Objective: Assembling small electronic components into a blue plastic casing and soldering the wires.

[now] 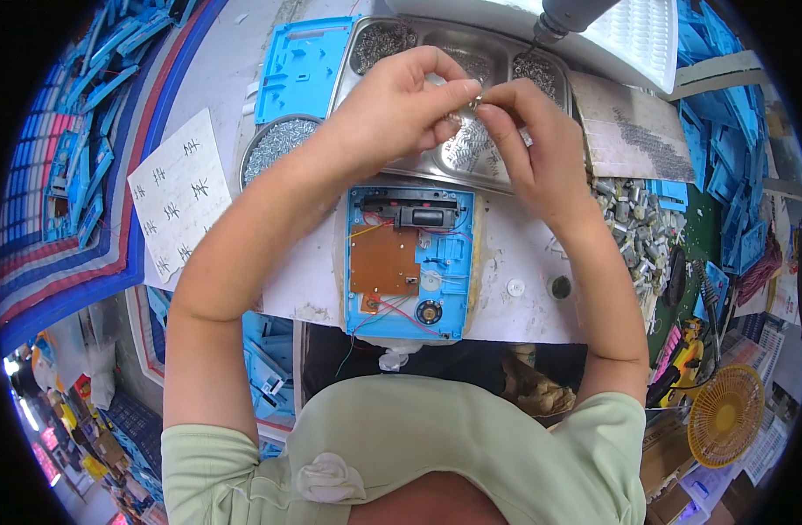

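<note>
Fingerwork, apparently: your left hand point(409, 101) and right hand point(536, 144) pinch a tiny piece point(473, 103), unidentifiable, over metal tray point(431, 164); blue housing point(454, 284) lies on worktop point(514, 245), nearer you. Next move probably needs steady grip.

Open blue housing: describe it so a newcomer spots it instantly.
Find the compartmented metal tray, top centre of the view. Just below it lies the open blue housing. Unlike the blue panel left of the tray, it carries a brown board and a round black part.
</note>
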Action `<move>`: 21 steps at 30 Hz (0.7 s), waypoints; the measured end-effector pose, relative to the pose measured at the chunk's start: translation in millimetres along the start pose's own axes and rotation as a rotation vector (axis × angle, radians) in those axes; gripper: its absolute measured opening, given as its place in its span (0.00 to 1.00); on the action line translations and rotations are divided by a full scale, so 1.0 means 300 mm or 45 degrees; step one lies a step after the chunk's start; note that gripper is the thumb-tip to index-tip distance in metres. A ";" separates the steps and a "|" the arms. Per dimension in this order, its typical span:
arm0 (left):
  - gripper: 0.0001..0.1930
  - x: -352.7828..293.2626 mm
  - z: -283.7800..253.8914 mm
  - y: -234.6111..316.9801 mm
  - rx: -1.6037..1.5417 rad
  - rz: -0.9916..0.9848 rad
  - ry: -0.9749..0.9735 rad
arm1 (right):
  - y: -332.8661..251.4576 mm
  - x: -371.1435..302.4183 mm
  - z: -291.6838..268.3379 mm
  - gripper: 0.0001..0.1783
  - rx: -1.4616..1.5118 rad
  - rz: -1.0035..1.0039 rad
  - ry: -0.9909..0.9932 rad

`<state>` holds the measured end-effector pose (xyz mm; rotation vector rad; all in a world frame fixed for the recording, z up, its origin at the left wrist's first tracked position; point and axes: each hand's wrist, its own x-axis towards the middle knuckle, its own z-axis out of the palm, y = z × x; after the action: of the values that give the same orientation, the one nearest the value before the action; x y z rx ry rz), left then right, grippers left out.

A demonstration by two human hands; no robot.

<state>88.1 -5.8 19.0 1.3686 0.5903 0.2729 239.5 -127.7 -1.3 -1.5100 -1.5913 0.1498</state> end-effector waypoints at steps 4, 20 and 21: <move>0.09 0.006 -0.083 0.012 0.163 -0.062 -0.080 | 0.049 -0.017 -0.048 0.09 -0.259 -0.212 -0.058; 0.09 -0.036 -0.145 -0.016 0.723 0.521 -0.020 | 0.011 0.125 0.068 0.23 0.514 0.351 -0.264; 0.09 -0.035 -0.157 -0.003 0.683 0.485 -0.046 | 0.000 0.136 0.065 0.23 0.494 0.341 -0.261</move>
<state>53.7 28.2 16.5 2.0047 0.3786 0.4134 233.2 -83.9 8.3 -1.4224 -1.4053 0.7420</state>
